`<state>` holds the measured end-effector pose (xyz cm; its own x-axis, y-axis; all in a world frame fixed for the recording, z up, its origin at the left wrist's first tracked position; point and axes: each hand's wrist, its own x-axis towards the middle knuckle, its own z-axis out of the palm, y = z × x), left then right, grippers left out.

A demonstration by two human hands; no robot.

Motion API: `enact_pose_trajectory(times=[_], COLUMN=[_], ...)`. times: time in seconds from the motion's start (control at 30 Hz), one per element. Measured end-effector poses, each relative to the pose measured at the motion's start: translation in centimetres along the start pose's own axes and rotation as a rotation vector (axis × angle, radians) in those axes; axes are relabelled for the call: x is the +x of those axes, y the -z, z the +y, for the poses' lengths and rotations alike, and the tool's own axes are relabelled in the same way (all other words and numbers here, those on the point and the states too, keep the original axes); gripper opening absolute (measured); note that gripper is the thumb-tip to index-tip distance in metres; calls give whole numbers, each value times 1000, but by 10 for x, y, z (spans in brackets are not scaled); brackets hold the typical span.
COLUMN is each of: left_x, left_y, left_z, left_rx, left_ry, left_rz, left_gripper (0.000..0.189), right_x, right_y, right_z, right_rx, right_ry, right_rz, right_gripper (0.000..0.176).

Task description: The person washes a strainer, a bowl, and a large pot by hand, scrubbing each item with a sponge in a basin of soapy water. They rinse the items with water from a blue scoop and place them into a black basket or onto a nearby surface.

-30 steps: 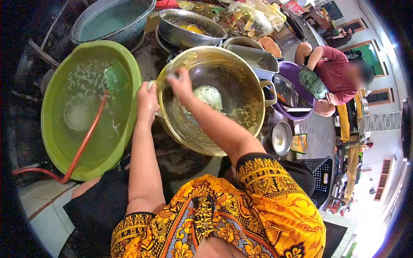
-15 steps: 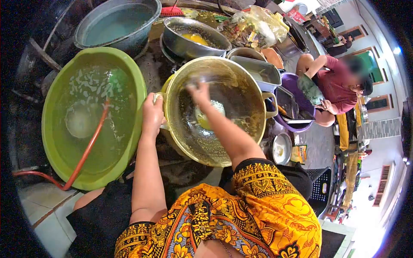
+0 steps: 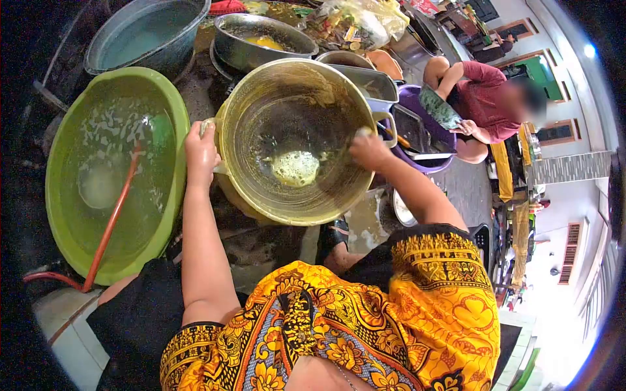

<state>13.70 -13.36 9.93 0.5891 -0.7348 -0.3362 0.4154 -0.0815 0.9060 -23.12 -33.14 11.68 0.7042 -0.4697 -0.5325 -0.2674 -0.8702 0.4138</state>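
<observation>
A large, worn metal pot [image 3: 313,85] is tilted toward me, with a patch of foamy liquid [image 3: 297,168] at its bottom. My left hand [image 3: 202,155] is closed around the pot's left handle. Inside the right wall, just below the rim, my right hand [image 3: 372,151] presses a small pale thing against the metal; blur hides what it is. To the left stands a green basin [image 3: 177,124] of soapy water, with a round pale shape under the surface. A reddish hose [image 3: 116,212] runs over its edge into the water.
Behind are a dark tub [image 3: 199,27] of water, a metal basin [image 3: 228,55] with something yellow inside, and a plastic bag [image 3: 385,19] of scraps. At right, a purple tub [image 3: 438,163] holds dark trays. A person in a maroon shirt [image 3: 482,85] sits beyond it.
My right hand has moved from the pot's left interior to its right wall. The left hand keeps its hold on the handle. The whole view has shifted, so things appear further left.
</observation>
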Motion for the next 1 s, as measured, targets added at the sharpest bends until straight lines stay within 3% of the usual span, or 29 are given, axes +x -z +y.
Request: enact_pose_trajectory(times=[0.03, 0.13, 0.17, 0.23, 0.27, 0.3, 0.37, 0.43, 0.5, 0.57, 0.67, 0.77, 0.9, 0.97, 1.0], left_x=[1, 5, 6, 13, 17, 19, 19, 18, 16, 4, 0, 1, -11, -14, -18], left_y=[1, -2, -2, -3, -6, -7, -6, -2, -2, -5, -12, -6, 0, 4, 6], left_z=[-5, -11, -11, -9, -8, -8, -6, -13, -13, -9, -28, -60, -72, -72, -78], left_rx=[2, 77, 71, 150, 171, 166, 75, -6, -190, -170, 263, 671, 753, 786, 770], left_ry=[-5, -61, -59, -164, -198, -196, -186, -144, -284, -293, -335, -311, -460, -156, -198], left_rz=[4, 152, 148, 165, 238, 236, 280, 252, 130, 38, 6, 111, 278, 255, 276], left_gripper=[11, 20, 20, 19, 19, 19, 20, 23, 40, 72, 81, 78, 63, 46, 32], right_x=[3, -11, -23, -38, -54, -58, -67, -57, -46, -30, -6, 18, 56, 73, 76], right_y=[-19, -31, -13, -31, -3, 2, 28, 17, 16, 24, 37, 67, 103, 111, 114], right_z=[13, -25, -46, -85, -107, -126, -154, -170, -185, -202, -239, -264, -284, -287, -288], right_rx=[-24, -94, 57, 468, 632, 762, 777, 731, 744, 764, 918, 1104, 1194, 1360, 1393], right_ry=[-70, -256, -226, -80, 41, 158, 298, 247, 180, 133, -25, -93, -193, -166, -182], right_rz=[185, 242, 142, 335, 411, 347, 500, 514, 464, 417, 614, 660, 768, 963, 913], right_gripper=[23, 19, 23, 39, 44, 50, 62, 58, 55, 53, 48, 49, 47, 42, 38])
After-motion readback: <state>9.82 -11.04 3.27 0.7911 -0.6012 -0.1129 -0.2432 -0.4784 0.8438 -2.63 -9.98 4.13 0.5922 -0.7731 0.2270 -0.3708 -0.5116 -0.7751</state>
